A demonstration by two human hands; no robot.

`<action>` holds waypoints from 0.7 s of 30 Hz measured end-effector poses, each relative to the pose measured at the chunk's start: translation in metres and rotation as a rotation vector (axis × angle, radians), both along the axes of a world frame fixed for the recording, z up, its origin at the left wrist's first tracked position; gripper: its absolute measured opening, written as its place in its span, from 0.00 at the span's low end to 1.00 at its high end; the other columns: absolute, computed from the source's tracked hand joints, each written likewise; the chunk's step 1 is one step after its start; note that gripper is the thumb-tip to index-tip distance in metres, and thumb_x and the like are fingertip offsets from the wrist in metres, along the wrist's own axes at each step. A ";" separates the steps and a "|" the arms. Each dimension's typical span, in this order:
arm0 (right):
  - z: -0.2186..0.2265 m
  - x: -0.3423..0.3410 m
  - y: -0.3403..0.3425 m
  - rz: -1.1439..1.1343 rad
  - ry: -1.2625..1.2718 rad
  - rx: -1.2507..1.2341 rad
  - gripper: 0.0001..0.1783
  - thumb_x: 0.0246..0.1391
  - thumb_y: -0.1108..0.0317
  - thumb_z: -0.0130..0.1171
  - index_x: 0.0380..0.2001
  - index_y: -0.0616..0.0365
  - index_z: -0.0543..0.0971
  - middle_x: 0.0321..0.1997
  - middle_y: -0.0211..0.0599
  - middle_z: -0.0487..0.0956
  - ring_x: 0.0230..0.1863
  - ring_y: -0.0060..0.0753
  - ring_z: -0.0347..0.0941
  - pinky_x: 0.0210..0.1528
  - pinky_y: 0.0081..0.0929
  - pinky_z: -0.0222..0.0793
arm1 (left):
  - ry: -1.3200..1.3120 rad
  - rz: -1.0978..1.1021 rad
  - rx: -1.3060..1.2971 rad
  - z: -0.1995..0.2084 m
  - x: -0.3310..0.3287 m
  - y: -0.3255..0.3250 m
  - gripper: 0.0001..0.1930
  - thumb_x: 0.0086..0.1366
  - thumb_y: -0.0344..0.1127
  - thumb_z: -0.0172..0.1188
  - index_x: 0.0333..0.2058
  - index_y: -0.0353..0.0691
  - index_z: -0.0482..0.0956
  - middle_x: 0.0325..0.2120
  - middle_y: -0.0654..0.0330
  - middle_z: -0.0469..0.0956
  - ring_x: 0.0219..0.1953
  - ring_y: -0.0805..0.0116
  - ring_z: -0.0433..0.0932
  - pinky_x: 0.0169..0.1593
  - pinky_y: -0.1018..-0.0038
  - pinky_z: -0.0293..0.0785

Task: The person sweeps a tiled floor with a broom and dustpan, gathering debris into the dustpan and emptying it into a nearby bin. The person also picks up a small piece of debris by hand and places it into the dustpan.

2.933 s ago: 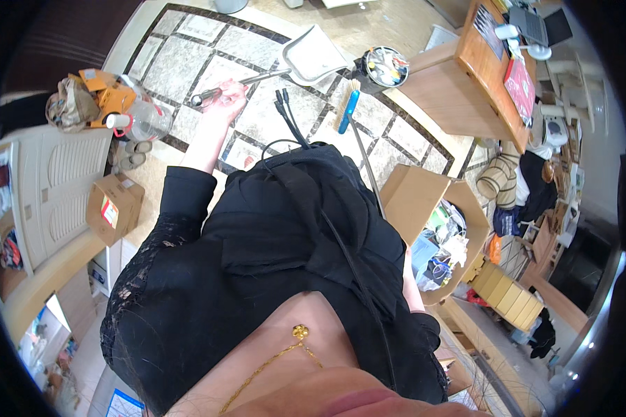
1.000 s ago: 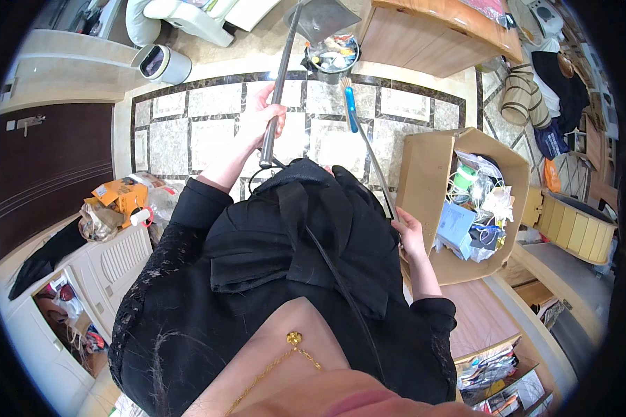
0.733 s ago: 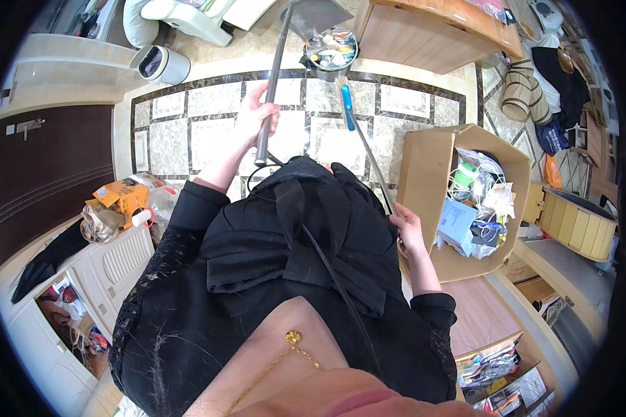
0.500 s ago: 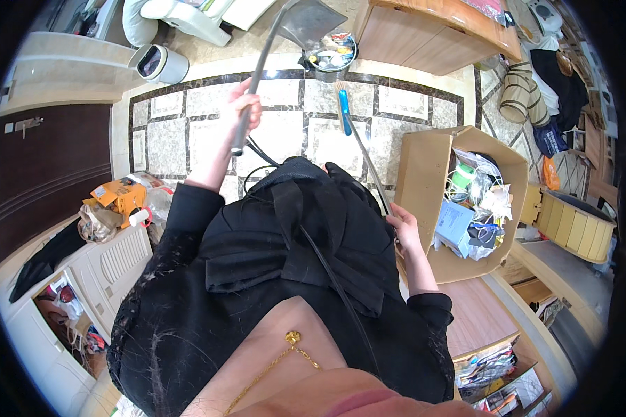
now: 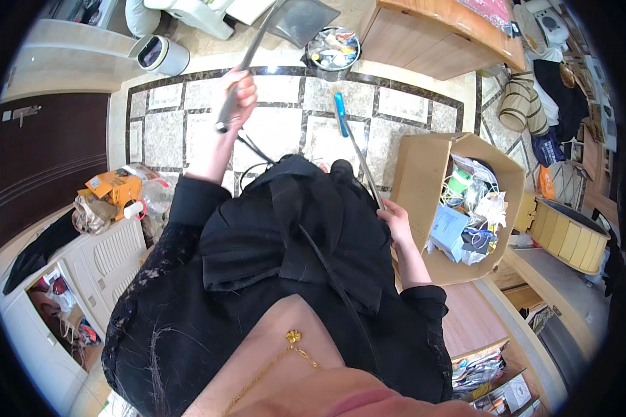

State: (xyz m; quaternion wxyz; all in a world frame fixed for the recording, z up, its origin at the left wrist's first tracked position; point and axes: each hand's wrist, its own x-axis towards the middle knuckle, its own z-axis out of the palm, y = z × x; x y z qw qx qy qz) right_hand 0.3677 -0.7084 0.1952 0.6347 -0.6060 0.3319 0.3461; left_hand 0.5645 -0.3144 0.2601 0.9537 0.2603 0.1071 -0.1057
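Note:
My left hand [image 5: 239,96] is closed round the grey long handle of a dustpan, near its end. The dustpan's dark grey pan [image 5: 303,22] is off the far side, just left of a dark bin [image 5: 334,67] full of rubbish. My right hand [image 5: 395,221] grips the thin metal handle of a broom at my right side. Its narrow blue head [image 5: 341,115] is over the tiled floor, nearer to me than the bin. The floor end of the bristles is hard to make out.
An open cardboard box [image 5: 424,201] of mixed items stands at my right. Beyond it are a yellow container [image 5: 570,240] and rolled goods [image 5: 515,104]. A white bin [image 5: 168,57] stands far left, a wooden cabinet [image 5: 431,42] far right. Orange packages [image 5: 115,189] lie at left.
The dustpan has shifted left, away from over the bin's rim, and its handle end has moved up and left. My right hand and the broom have moved slightly left.

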 end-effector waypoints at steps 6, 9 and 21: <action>0.001 0.021 0.012 -0.045 0.097 0.006 0.30 0.48 0.77 0.48 0.57 0.63 0.56 0.15 0.30 0.67 0.11 0.17 0.59 0.10 0.14 0.54 | -0.098 0.015 -0.493 0.019 -0.026 0.070 0.13 0.60 0.26 0.41 0.43 0.24 0.58 0.14 0.64 0.63 0.13 0.81 0.62 0.14 0.86 0.60; 0.004 0.038 0.031 -0.021 0.072 0.017 0.28 0.48 0.77 0.48 0.54 0.66 0.58 0.14 0.29 0.67 0.11 0.17 0.59 0.10 0.14 0.54 | -0.019 0.186 -0.621 0.026 -0.030 0.100 0.28 0.58 0.22 0.41 0.54 0.19 0.40 0.12 0.63 0.62 0.10 0.79 0.63 0.11 0.86 0.60; 0.011 0.113 0.178 0.102 0.068 -0.212 0.25 0.46 0.78 0.47 0.52 0.66 0.63 0.12 0.28 0.65 0.09 0.16 0.57 0.08 0.14 0.51 | 0.210 0.381 -0.804 -0.058 -0.029 0.300 0.15 0.55 0.20 0.43 0.41 0.17 0.58 0.12 0.65 0.63 0.12 0.77 0.63 0.14 0.83 0.59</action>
